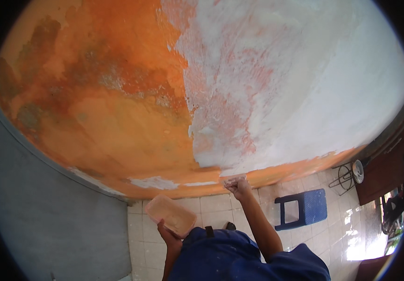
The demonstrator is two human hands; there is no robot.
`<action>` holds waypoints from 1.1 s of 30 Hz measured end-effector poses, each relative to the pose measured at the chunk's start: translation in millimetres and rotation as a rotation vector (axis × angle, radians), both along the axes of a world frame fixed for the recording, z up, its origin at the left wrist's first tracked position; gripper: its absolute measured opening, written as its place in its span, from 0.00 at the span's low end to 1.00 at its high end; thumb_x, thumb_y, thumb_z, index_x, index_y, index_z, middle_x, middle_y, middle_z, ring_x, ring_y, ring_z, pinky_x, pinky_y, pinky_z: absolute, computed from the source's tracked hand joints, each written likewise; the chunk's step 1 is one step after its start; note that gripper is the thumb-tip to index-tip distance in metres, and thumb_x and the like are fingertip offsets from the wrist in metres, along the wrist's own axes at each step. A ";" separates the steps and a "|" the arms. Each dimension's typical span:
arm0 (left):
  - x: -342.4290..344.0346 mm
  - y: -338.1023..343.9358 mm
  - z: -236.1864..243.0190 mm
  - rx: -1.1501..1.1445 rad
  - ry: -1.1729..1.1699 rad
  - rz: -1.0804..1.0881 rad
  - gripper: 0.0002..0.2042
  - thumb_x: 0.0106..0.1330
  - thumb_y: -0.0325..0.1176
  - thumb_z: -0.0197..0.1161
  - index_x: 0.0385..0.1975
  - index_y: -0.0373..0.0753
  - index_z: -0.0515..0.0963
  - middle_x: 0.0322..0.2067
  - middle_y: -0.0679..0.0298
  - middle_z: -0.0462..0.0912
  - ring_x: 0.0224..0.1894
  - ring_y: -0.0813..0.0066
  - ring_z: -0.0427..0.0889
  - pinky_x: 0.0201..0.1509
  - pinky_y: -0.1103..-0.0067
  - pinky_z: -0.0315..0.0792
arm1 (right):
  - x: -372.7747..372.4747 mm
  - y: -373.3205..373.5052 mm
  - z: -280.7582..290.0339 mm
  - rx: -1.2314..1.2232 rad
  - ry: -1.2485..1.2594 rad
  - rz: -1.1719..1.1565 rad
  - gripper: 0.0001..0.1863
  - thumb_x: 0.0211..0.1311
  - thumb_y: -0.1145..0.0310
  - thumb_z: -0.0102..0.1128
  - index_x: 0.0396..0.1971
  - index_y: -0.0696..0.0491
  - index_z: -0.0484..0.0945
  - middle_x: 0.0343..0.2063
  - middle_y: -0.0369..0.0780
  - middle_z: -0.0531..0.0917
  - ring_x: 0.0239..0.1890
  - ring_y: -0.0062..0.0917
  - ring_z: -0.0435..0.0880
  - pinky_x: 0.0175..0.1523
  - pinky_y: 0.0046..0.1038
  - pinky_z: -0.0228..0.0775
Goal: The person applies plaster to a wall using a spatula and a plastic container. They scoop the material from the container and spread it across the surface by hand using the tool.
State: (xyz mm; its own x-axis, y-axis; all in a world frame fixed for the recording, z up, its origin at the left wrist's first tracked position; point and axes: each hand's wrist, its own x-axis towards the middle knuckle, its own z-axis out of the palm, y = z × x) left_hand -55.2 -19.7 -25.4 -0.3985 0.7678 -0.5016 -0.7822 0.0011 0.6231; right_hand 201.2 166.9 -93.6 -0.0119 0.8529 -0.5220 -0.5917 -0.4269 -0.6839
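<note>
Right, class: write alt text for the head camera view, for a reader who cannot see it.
A person's right hand presses a small scraper against the base of an orange wall partly covered in white filler. Their left hand holds a shallow plastic tub. A blue plastic stool stands on the tiled floor nearby.

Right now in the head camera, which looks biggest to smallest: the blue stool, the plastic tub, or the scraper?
1. Blue stool, though it sits farther away.
2. Plastic tub in the left hand, close in size.
3. Scraper in the right hand, clearly smallest.
</note>
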 end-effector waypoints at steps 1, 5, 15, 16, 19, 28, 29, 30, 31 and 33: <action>2.7 1.7 0.2 0.013 -0.001 -0.020 0.32 0.57 0.50 0.54 0.60 0.41 0.60 0.53 0.56 0.70 0.56 0.57 0.70 0.58 0.63 0.67 | 5.7 18.0 -15.4 0.237 -0.167 0.053 0.10 0.52 0.82 0.45 0.35 0.68 0.72 0.32 0.52 0.80 0.35 0.41 0.83 0.43 0.35 0.81; 6.4 0.3 5.0 0.008 -0.016 -0.014 0.32 0.58 0.50 0.53 0.60 0.41 0.60 0.54 0.56 0.69 0.56 0.57 0.70 0.59 0.63 0.66 | 7.8 70.8 25.3 0.360 -0.007 0.036 0.08 0.52 0.86 0.45 0.33 0.69 0.69 0.33 0.54 0.79 0.38 0.44 0.82 0.42 0.39 0.81; 4.8 -3.7 4.0 0.042 0.004 0.010 0.32 0.58 0.51 0.53 0.61 0.42 0.59 0.54 0.55 0.69 0.57 0.56 0.70 0.59 0.61 0.67 | 14.2 -36.5 276.9 0.437 0.029 -0.167 0.11 0.56 0.81 0.46 0.38 0.69 0.73 0.32 0.49 0.81 0.37 0.36 0.83 0.45 0.35 0.81; 3.6 -3.9 0.1 0.036 -0.001 0.010 0.32 0.58 0.50 0.53 0.61 0.42 0.59 0.54 0.55 0.69 0.57 0.56 0.70 0.59 0.61 0.67 | 16.6 -43.2 266.8 0.410 0.056 -0.168 0.12 0.56 0.81 0.46 0.39 0.68 0.72 0.34 0.49 0.81 0.37 0.35 0.84 0.45 0.36 0.81; 2.4 -2.4 -6.2 0.037 0.006 0.025 0.32 0.58 0.50 0.53 0.61 0.43 0.59 0.54 0.55 0.69 0.57 0.56 0.70 0.58 0.60 0.67 | 18.5 -51.9 194.2 0.284 0.065 -0.139 0.13 0.54 0.82 0.46 0.41 0.66 0.71 0.36 0.49 0.81 0.36 0.35 0.84 0.42 0.37 0.81; 1.5 7.0 -15.5 0.054 0.013 -0.025 0.31 0.59 0.49 0.53 0.61 0.42 0.59 0.54 0.55 0.69 0.56 0.55 0.70 0.58 0.61 0.67 | 43.2 54.7 -1.2 0.158 0.043 -0.046 0.08 0.56 0.81 0.41 0.26 0.63 0.72 0.28 0.49 0.80 0.35 0.40 0.84 0.43 0.38 0.80; 1.7 6.6 -12.0 0.056 0.016 -0.022 0.31 0.58 0.49 0.53 0.61 0.42 0.59 0.54 0.55 0.69 0.56 0.55 0.70 0.58 0.61 0.67 | 40.6 66.2 23.3 0.144 0.032 -0.050 0.08 0.56 0.81 0.41 0.26 0.63 0.73 0.28 0.49 0.80 0.36 0.40 0.84 0.44 0.38 0.80; 2.2 4.7 -8.8 0.052 0.034 -0.013 0.32 0.58 0.49 0.53 0.61 0.41 0.59 0.54 0.55 0.69 0.57 0.55 0.70 0.58 0.61 0.67 | 39.9 72.5 47.8 0.133 0.020 -0.062 0.08 0.57 0.81 0.42 0.26 0.64 0.73 0.29 0.50 0.80 0.36 0.40 0.84 0.45 0.39 0.80; 3.6 4.5 -4.7 0.053 0.054 -0.001 0.32 0.58 0.48 0.53 0.61 0.41 0.59 0.54 0.55 0.69 0.57 0.55 0.70 0.58 0.61 0.67 | 37.8 72.8 72.7 0.144 0.010 -0.067 0.08 0.57 0.80 0.42 0.26 0.64 0.73 0.29 0.50 0.80 0.36 0.40 0.84 0.46 0.39 0.79; 5.6 6.2 2.3 0.057 0.049 0.003 0.32 0.58 0.48 0.54 0.61 0.41 0.59 0.54 0.55 0.69 0.57 0.56 0.70 0.59 0.62 0.67 | 40.7 57.8 113.7 0.235 -0.005 -0.053 0.08 0.56 0.81 0.43 0.28 0.66 0.74 0.31 0.51 0.81 0.36 0.39 0.84 0.47 0.38 0.79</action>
State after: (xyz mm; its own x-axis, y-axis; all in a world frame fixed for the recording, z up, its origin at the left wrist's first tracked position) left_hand -49.6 -13.5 -23.1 -0.4237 0.7936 -0.4367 -0.7507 -0.0378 0.6596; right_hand 242.0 224.7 20.1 0.0381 0.9504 -0.3088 -0.6058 -0.2238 -0.7635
